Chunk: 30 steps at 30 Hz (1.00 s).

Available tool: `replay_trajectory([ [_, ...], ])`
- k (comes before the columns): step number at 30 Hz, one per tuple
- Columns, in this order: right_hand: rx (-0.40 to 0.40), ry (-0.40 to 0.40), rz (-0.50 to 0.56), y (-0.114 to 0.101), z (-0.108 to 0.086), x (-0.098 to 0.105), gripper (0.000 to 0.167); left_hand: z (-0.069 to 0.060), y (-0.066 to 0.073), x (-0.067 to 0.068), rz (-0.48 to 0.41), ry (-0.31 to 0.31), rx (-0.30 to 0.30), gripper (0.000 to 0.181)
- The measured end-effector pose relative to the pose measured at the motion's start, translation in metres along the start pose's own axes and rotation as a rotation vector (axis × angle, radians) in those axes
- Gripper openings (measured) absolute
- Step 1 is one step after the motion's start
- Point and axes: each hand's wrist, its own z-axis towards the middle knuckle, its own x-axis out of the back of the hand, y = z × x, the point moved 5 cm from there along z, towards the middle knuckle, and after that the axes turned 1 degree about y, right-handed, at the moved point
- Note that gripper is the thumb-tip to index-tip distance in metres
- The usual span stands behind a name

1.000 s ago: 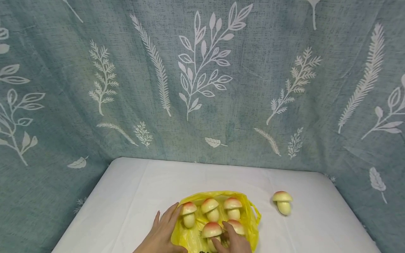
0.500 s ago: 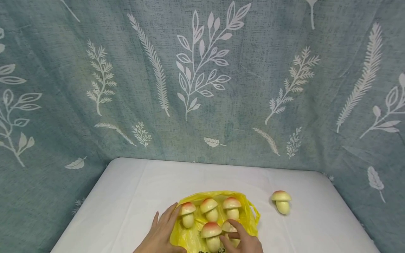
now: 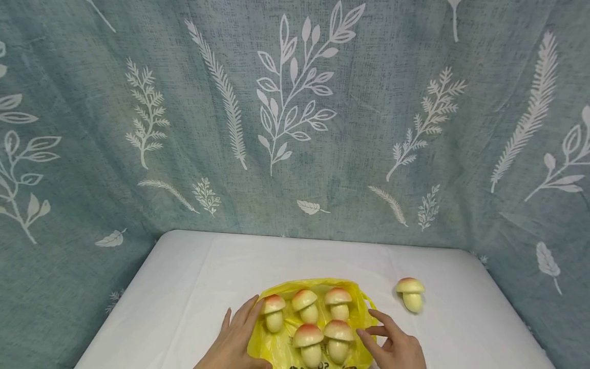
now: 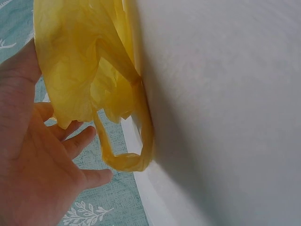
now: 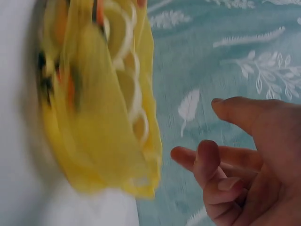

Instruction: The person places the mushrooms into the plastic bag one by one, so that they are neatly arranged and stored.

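Observation:
A yellow plastic bag (image 3: 278, 351) lies with its mouth spread on the white table, holding several toy mushrooms with red-tinged cream caps. The front right mushroom (image 3: 338, 341) lies beside another toy mushroom (image 3: 308, 335) in the bag. My left hand (image 3: 235, 338) rests at the bag's left edge, fingers extended and touching it; in the left wrist view, a bag handle (image 4: 124, 162) hangs beside the fingers. Near the bag's right edge is my right hand (image 3: 394, 341), holding nothing, its thumb and fingers apart in the right wrist view.
One more toy mushroom (image 3: 411, 295) lies on the white table (image 3: 193, 287), right of the bag. A green leaf-patterned cloth (image 3: 295, 128) hangs behind the table and along its sides.
My right hand has let go of the front right mushroom and moved right, off the bag's middle. That mushroom now lies fully in sight. The left hand has stayed at the bag's edge.

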Motion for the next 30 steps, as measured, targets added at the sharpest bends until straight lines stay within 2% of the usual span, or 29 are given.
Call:
replay_trajectory([
  [5, -0.059, -0.004, -0.125, 0.028, 0.021, 0.026, 0.051, 0.001, 0.000, 0.000, -0.004, -0.002, 0.004, 0.129],
  [12, -0.081, 0.114, -0.241, 0.074, 0.046, 0.045, 0.067, 0.000, 0.000, 0.000, 0.008, 0.006, -0.004, 0.128],
  [15, -0.099, 0.125, -0.279, 0.093, 0.055, 0.045, 0.076, -0.001, 0.000, -0.001, 0.015, 0.013, -0.016, 0.128],
  [21, -0.154, 0.074, -0.283, 0.120, 0.072, 0.033, 0.091, -0.002, -0.001, -0.004, 0.050, 0.035, -0.044, 0.127],
  [30, -0.151, 0.009, -0.291, 0.136, 0.090, 0.017, 0.092, -0.002, -0.002, -0.003, 0.061, 0.036, -0.059, 0.125],
])
